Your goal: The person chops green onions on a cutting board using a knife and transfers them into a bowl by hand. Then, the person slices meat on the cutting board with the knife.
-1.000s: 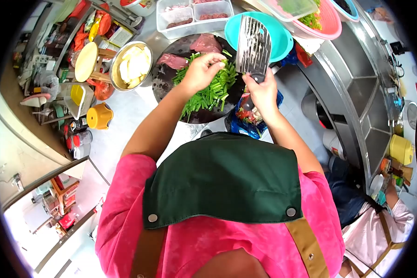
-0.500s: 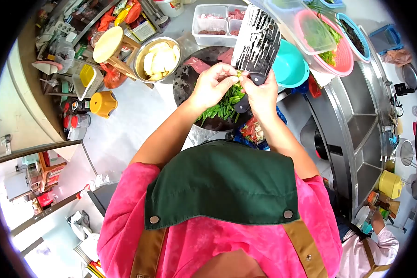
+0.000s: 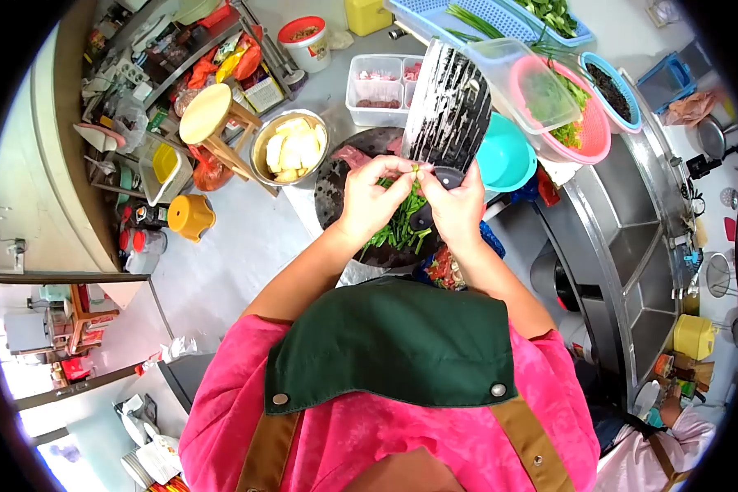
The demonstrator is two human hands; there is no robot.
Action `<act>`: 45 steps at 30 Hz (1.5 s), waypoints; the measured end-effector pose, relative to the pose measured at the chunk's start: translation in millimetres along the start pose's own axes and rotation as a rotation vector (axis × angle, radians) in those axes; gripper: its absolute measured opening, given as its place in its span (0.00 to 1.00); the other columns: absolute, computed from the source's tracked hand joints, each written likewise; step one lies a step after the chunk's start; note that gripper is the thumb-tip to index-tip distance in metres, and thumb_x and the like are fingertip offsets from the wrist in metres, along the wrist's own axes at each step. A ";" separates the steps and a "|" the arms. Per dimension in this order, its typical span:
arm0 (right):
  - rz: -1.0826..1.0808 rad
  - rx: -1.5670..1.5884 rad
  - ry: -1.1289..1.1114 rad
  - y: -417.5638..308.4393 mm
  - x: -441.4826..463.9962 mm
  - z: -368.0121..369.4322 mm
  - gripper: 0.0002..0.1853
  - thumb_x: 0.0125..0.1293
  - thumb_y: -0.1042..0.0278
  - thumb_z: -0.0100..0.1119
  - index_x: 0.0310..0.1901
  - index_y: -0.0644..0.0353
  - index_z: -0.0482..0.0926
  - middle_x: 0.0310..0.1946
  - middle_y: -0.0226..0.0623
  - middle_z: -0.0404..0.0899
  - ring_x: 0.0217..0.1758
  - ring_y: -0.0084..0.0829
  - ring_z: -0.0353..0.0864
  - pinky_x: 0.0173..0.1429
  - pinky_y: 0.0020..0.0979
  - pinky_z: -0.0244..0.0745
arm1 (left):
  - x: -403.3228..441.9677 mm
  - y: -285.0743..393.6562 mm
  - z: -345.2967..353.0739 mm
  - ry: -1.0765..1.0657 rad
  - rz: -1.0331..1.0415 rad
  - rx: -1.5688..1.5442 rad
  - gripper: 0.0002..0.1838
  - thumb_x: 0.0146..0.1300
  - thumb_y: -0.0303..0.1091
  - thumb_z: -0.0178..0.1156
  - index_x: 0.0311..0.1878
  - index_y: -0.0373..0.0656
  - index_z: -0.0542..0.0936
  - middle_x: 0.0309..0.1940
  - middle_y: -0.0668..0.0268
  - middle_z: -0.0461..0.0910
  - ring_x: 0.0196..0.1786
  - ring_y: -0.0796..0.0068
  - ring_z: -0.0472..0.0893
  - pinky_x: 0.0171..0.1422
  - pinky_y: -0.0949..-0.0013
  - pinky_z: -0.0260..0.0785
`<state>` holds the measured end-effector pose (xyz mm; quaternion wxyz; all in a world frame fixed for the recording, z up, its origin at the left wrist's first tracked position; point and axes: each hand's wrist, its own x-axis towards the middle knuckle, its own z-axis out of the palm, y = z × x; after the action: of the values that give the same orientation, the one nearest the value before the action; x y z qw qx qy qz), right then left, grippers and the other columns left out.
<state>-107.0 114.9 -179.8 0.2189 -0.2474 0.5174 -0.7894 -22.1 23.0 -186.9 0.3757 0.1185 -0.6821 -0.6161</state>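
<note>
A wide cleaver (image 3: 447, 107) with a dark, streaked blade stands blade-up in my right hand (image 3: 457, 205), its dark handle inside my grip. My left hand (image 3: 371, 201) is closed in a pinch, fingertips meeting those of my right hand around a small green piece (image 3: 416, 168), too small to name surely. Both hands are above a round dark chopping block (image 3: 330, 184). Cut green stems (image 3: 400, 228) lie heaped on it under my hands, and pink raw meat (image 3: 353, 156) sits toward its far left edge.
Left of the block stands a metal bowl of pale chunks (image 3: 291, 150). Behind it is a divided clear container (image 3: 375, 116) with meat. To the right are a turquoise basin (image 3: 507, 156), a pink basket (image 3: 594, 135) and steel sinks (image 3: 635, 246). Another person's sleeve (image 3: 685, 443) shows lower right.
The view has shifted, so the block and bowls appear lower and more of the far counter shows. Both hands stay pinched together, and the cleaver remains raised in my right hand.
</note>
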 end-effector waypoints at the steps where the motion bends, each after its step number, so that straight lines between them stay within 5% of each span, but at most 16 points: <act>1: 0.003 -0.025 -0.001 -0.3 0.0 -0.5 0.19 0.55 0.82 0.59 0.48 0.66 0.66 0.35 0.32 0.77 0.32 0.17 0.76 0.37 0.20 0.73 | -0.1 1.1 1.2 0.005 -0.005 0.006 0.05 0.57 0.17 0.57 0.37 0.33 0.75 0.37 0.59 0.82 0.39 0.78 0.80 0.47 0.75 0.74; 13: -0.059 0.027 -0.017 -3.2 -7.1 -3.3 0.20 0.56 0.83 0.59 0.50 0.66 0.67 0.36 0.32 0.77 0.36 0.18 0.76 0.41 0.21 0.73 | -3.5 8.0 10.7 0.051 -0.167 -0.069 0.04 0.55 0.16 0.55 0.35 0.32 0.74 0.36 0.55 0.82 0.39 0.76 0.81 0.45 0.75 0.74; 19: -0.109 -0.066 -0.032 -9.0 -13.6 -1.7 0.21 0.55 0.82 0.58 0.51 0.67 0.67 0.38 0.34 0.77 0.37 0.19 0.77 0.43 0.22 0.73 | -6.6 12.2 11.3 0.045 -0.055 0.009 0.03 0.53 0.16 0.56 0.31 0.33 0.74 0.32 0.60 0.82 0.41 0.72 0.83 0.40 0.74 0.76; 26: -0.056 -0.131 -0.010 -10.0 -8.9 -9.4 0.19 0.54 0.79 0.60 0.47 0.67 0.67 0.35 0.34 0.78 0.36 0.20 0.77 0.42 0.23 0.74 | -8.3 5.3 10.0 -0.001 0.037 0.118 0.06 0.53 0.18 0.56 0.35 0.35 0.76 0.35 0.63 0.83 0.31 0.84 0.79 0.36 0.78 0.74; 34: 0.050 -0.009 -0.095 -18.4 -4.1 -16.4 0.23 0.52 0.83 0.59 0.51 0.67 0.64 0.36 0.34 0.76 0.37 0.20 0.77 0.43 0.24 0.74 | -7.5 13.0 11.5 -0.036 -0.052 0.065 0.05 0.53 0.18 0.57 0.34 0.35 0.76 0.37 0.62 0.83 0.33 0.85 0.78 0.36 0.78 0.74; 45: 0.037 -0.220 -0.262 -35.5 0.3 -15.2 0.23 0.52 0.83 0.58 0.49 0.68 0.61 0.39 0.36 0.73 0.39 0.19 0.74 0.45 0.23 0.73 | -15.5 25.4 16.8 -0.011 -0.036 0.206 0.05 0.54 0.20 0.59 0.35 0.34 0.77 0.32 0.68 0.80 0.34 0.85 0.78 0.40 0.78 0.74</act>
<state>-119.8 138.5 -152.1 0.2705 -0.3611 0.5724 -0.6846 -14.8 50.7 -168.3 0.3467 0.1651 -0.7415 -0.5502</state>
